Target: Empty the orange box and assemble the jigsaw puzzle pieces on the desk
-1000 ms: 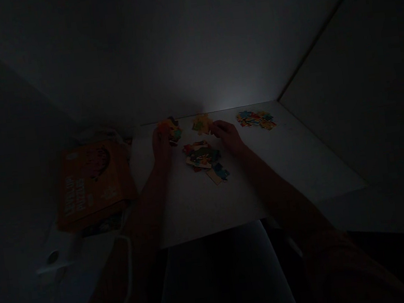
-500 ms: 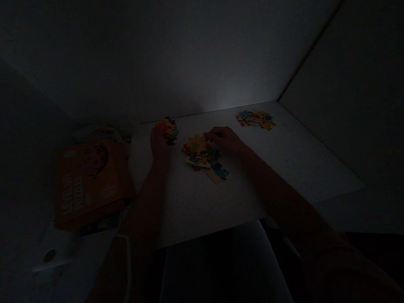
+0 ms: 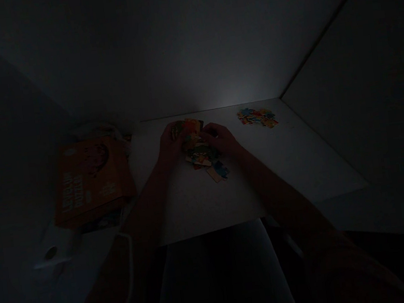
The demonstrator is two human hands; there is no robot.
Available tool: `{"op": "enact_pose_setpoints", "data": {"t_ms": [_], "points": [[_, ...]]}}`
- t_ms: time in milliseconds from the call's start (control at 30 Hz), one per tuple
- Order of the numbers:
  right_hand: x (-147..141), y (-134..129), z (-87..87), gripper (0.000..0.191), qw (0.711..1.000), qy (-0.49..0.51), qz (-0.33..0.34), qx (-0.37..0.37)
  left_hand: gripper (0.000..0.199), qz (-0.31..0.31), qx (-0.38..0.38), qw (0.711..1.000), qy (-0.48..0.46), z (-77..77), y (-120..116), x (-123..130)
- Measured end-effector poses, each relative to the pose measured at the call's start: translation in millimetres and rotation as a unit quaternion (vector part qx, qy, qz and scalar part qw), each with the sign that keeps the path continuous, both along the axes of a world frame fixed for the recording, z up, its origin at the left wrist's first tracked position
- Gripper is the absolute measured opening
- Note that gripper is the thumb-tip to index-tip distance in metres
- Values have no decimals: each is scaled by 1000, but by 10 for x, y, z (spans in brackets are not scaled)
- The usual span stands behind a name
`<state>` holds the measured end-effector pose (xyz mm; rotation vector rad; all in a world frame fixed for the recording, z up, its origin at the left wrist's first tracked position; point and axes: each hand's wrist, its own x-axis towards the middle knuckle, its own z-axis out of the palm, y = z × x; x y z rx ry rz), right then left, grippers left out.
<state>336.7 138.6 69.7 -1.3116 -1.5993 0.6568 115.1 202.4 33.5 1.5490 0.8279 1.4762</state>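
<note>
We look down, in very dim light, at a white counter (image 3: pixel 280 171) between pale walls, with our two bare forearms reaching in from 6 o'clock. Near the middle of the counter, slightly toward 12 o'clock, lies a loose pile of jigsaw puzzle pieces (image 3: pixel 201 159) in yellow, blue and red. Our left hand (image 3: pixel 172 144) curves around a small bunch of jigsaw puzzle pieces (image 3: pixel 189 126) just above that pile, its fingers bent and closed against the bunch. Our right hand (image 3: pixel 220 139) sits just beside the bunch, over the pile, with its fingers curved downward; the gloom hides whether they pinch anything. Toward 2 o'clock, well apart from the hands, lies a smaller cluster of puzzle pieces (image 3: pixel 257 118). At 9 o'clock, an orange puzzle box (image 3: pixel 90 181) lies flat at the counter's left edge. Toward 7 o'clock, a white cable (image 3: pixel 130 276) runs down past our left forearm.
</note>
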Motion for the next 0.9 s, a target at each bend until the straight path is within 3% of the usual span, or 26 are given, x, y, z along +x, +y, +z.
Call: {"op": "enact_pose_setpoints", "data": {"t_ms": [133,267,400,533,733,900], "points": [[77,50,54,51,999,38,-17,13,84,-11,6,1000,-8,25,-3,-23],[199,71,115,50,997,65,-22,26,79,18,-25,998,-51,-28,58,-42],[294,49,116,46,999,33,-23,0,59,32,-100,986,-130,5,75,-18],[330,30,70,50,997,-22,-73,-2,44,26,-161,972,-167,89,40,6],[250,16,41,59,999,-35,-37,12,54,0,-48,996,-81,66,-12,-7],[117,-26,27,61,999,-40,0,6,58,-19,3,999,-30,155,-152,-1]]}}
